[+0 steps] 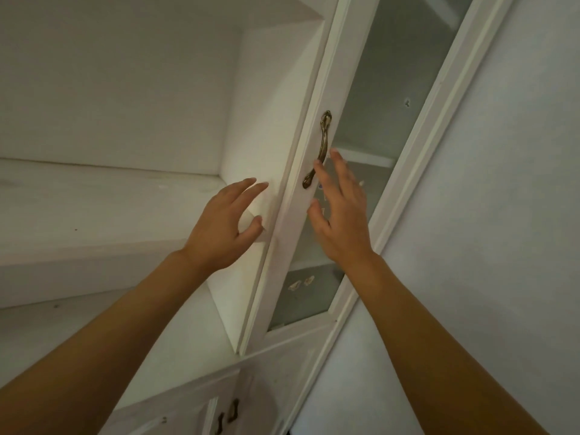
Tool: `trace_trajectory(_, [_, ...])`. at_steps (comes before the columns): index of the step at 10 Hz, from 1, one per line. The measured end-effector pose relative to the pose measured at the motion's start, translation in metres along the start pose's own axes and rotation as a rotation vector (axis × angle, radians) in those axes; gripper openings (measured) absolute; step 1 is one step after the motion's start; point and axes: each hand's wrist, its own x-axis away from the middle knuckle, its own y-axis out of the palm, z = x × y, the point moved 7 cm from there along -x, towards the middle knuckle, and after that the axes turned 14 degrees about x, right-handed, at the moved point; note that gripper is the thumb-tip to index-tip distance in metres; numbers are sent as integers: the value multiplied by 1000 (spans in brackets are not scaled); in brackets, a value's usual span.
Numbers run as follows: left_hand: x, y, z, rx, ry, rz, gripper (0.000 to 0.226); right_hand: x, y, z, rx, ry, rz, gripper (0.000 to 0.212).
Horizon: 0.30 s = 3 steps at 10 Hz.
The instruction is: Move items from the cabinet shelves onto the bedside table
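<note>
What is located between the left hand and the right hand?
In the head view, the white frame of the open cabinet door stands between the left hand and the right hand, with its brass handle just above.

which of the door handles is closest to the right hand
The long brass handle on the glass door frame, right beside the right hand fingertips. The two small dark handles sit far below, on the lower cabinet doors.

Single head view, worn camera, tilted so the white cabinet (125, 196) leans across frame. Close range: both forearms reach in from the bottom edge. Glass door (361, 171) runs diagonally just beside the right hand (340, 215); open shelves spread beyond the left hand (222, 227).
</note>
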Motion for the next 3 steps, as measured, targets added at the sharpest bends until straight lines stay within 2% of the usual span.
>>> trace_trajectory(3, [36,-55,59,-154,-40,164,62,20,-41,-20,-184,-32,12,60])
